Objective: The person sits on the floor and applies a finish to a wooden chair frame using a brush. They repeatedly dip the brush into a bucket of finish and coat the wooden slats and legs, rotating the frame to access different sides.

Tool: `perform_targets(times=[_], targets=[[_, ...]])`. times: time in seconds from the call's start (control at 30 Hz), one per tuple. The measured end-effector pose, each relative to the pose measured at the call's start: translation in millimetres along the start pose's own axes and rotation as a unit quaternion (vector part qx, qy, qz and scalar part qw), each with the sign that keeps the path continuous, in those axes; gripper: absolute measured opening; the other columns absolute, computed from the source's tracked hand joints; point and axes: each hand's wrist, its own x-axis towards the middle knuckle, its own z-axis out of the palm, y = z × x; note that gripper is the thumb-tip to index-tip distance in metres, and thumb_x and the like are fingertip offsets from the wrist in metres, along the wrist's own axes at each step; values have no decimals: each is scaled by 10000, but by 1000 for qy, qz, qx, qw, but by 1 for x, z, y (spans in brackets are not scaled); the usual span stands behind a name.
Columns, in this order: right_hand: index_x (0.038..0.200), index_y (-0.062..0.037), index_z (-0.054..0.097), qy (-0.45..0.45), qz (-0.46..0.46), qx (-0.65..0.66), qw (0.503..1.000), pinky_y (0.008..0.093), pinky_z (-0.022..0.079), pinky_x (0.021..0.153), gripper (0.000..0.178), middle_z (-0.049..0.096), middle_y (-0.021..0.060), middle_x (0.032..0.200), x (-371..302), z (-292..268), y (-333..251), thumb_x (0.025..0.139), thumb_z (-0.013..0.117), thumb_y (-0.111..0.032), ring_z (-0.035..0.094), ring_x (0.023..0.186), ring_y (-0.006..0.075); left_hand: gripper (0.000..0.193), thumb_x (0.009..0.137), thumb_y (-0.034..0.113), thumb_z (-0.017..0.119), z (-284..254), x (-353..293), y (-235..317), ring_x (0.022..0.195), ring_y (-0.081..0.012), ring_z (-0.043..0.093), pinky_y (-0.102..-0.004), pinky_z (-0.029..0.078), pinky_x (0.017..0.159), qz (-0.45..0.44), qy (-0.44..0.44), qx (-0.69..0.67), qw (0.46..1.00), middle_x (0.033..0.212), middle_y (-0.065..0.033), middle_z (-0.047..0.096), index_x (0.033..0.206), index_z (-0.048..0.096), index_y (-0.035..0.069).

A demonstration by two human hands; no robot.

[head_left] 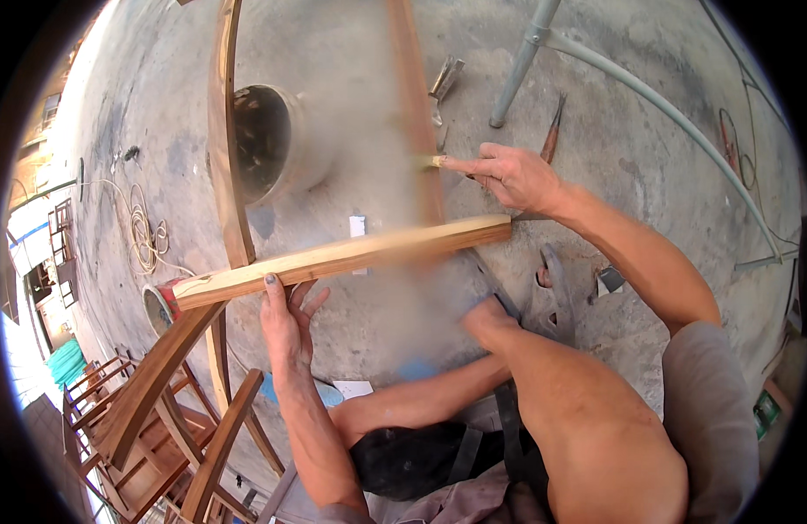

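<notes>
A pale-topped wooden bar (351, 258) of a chair-like frame lies across the view in front of me. My left hand (285, 319) grips its near edge toward the left end, one fingertip on the wood and other fingers partly under it. My right hand (508, 175) is beyond the bar's right end, index finger stretched toward a reddish upright wooden leg (412, 96). Its other fingers are curled. Something yellowish (436, 162) shows at that fingertip, against the leg; I cannot make out what it is. A hazy smear blurs the middle of the view.
A pale bucket (285, 144) stands behind the frame's left leg (224, 131). On the concrete floor lie an orange-handled tool (552, 140), a metal tool (447, 79) and coiled cord (145, 236). Grey metal tubing (665, 92) arches at right. Wooden chairs (132, 437) crowd the lower left.
</notes>
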Motion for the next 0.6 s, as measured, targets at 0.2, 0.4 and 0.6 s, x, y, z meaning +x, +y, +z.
perform_targets(times=[0.2,0.4,0.6], targets=[[1416,-323,614,4,19,83,996,443,517,644,560,578,120,799,-16,20,-1,934,607,-37,603,692,336,586,1077,459,489,1,1,0,1239,-361,598,-506,578,948,-3,-3,-2,1000,1355,-198,561,1425,440,-10],[1424,-292,613,-8,29,117,993,434,513,686,591,600,144,817,-28,34,-1,914,597,5,608,718,342,582,1076,457,494,-1,3,0,1231,-361,604,-504,582,939,-9,5,-6,1000,1347,-197,568,1417,450,-12],[1423,-278,614,0,49,162,985,435,499,691,573,588,157,803,-32,22,-4,918,602,-8,604,732,330,571,1078,454,491,-1,2,-1,1208,-358,617,-500,592,924,-5,-1,-7,1000,1328,-199,573,1400,460,-17]])
